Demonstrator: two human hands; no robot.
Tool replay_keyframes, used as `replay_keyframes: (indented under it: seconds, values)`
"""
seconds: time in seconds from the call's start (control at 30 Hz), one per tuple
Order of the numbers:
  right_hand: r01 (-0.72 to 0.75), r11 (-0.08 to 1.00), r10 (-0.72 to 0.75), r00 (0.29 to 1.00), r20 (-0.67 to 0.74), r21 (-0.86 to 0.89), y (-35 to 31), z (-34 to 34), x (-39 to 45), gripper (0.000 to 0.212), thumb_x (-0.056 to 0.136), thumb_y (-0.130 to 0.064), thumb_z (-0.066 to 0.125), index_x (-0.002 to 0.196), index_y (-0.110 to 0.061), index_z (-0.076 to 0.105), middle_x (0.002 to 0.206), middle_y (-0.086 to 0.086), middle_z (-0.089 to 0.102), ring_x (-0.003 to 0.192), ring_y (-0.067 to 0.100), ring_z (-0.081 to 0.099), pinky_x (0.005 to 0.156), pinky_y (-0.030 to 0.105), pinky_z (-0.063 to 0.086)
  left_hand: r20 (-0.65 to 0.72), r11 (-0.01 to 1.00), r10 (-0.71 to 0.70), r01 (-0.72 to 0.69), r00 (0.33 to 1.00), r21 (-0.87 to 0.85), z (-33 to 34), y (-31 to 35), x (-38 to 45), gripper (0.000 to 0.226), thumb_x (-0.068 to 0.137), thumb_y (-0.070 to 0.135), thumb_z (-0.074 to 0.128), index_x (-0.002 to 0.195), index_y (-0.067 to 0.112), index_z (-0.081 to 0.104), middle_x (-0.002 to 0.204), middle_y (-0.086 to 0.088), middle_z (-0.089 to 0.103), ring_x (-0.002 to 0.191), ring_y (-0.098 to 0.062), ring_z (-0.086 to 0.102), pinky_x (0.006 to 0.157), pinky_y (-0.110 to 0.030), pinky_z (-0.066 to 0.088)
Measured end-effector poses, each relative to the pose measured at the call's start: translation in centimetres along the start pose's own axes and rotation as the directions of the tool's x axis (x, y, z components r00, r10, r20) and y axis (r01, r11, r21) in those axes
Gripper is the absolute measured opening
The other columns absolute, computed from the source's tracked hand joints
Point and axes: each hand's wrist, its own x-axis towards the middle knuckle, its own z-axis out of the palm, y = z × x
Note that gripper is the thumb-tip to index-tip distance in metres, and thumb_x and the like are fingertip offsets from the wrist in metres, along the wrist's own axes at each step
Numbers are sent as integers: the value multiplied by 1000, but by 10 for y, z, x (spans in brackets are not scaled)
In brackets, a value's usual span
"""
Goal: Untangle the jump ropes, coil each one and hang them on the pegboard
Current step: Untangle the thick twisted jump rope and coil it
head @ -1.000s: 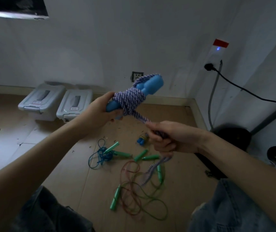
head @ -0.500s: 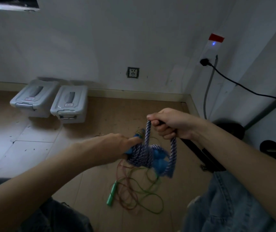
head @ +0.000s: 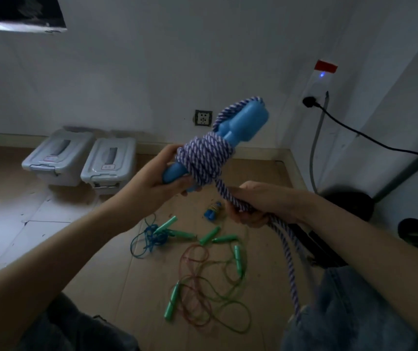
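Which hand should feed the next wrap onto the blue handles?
Right. The right hand already grips the free striped rope running off the coil, while the left hand holds the blue handles, so it probably has to stay as the anchor.

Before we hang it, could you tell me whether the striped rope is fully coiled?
Not fully: the striped rope wraps the blue handles, but a loose length trails from the right hand.
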Motion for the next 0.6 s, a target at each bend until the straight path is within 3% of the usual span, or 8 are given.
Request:
replay_keyframes:
  seconds: [0.07, 0.13, 0.23, 0.33, 0.37, 0.43, 0.5, 0.6]
  values:
    - [29, 999, -29, 1000, 1, 20, -1, 3, -3, 53, 86, -59, 37, 52, -20, 49, 44, -8, 36, 37, 7, 23, 41, 18, 25, -12, 997, -36, 35, 999, -75, 0, 1, 2, 58, 85, -1, 52, 132, 25, 32, 102, 4, 62, 86, -7, 66, 72, -18, 53]
    - [41, 999, -40, 998, -56, 19, 3, 6, -1, 50, 89, -52, 39, 54, -20, 54, 51, -4, 47, 43, 8, 36, 52, 24, 31, 26, 996, -22, 25, 999, -83, 2, 1, 2, 61, 84, -3, 51, 133, 28, 32, 103, 8, 61, 85, -5, 65, 71, -17, 52]
    - [155, 953, -129, 985, -116, 260, 0, 11, 3, 27, 89, -36, 49, 83, -20, 70, 81, 1, 68, 71, 10, 61, 66, 30, 39, 61, 999, -21, 22, 998, -26, 2, 1, 2, 49, 85, -2, 52, 123, 28, 44, 98, 9, 61, 82, 1, 62, 68, -14, 51]
    - [282, 871, -205, 953, -223, 403, -7, 13, 10, 12, 84, -27, 55, 86, -22, 65, 76, -5, 62, 66, 11, 52, 62, 23, 39, 72, 997, -65, 69, 995, -44, -3, -2, 1, 44, 85, 0, 53, 117, 29, 48, 95, 8, 63, 82, -1, 63, 69, -16, 52]
    - [298, 899, -213, 938, -272, 322, -10, 14, 10, 9, 87, -20, 54, 84, -21, 61, 68, -9, 55, 60, 8, 45, 58, 21, 34, 73, 995, -81, 85, 994, -52, -4, -4, 1, 43, 85, 1, 53, 117, 29, 48, 93, 8, 64, 82, -2, 63, 70, -17, 52]
    - [285, 957, -283, 873, -396, -56, -14, 17, 6, 18, 93, -11, 51, 81, -23, 57, 59, -16, 54, 53, -1, 45, 54, 13, 33, 79, 990, -111, 117, 991, -78, -5, -7, 1, 41, 85, 4, 53, 116, 29, 50, 91, 11, 67, 83, -4, 65, 70, -18, 53]
    - [245, 894, -396, 825, -403, -376, -18, 19, 3, 26, 95, -7, 49, 77, -25, 54, 57, -25, 58, 52, -9, 52, 50, 5, 37, 83, 982, -136, 145, 987, -121, -4, -13, 1, 41, 85, 5, 54, 119, 27, 50, 93, 7, 67, 84, -8, 66, 72, -20, 54]
    - [140, 959, -229, 892, -390, -245, -14, 21, 2, 25, 99, -23, 42, 82, -11, 56, 56, -11, 51, 49, 1, 45, 48, 9, 36, 78, 978, -162, 170, 984, -118, -5, -18, 4, 41, 86, 5, 54, 120, 28, 50, 97, 3, 65, 86, -8, 66, 71, -19, 54]
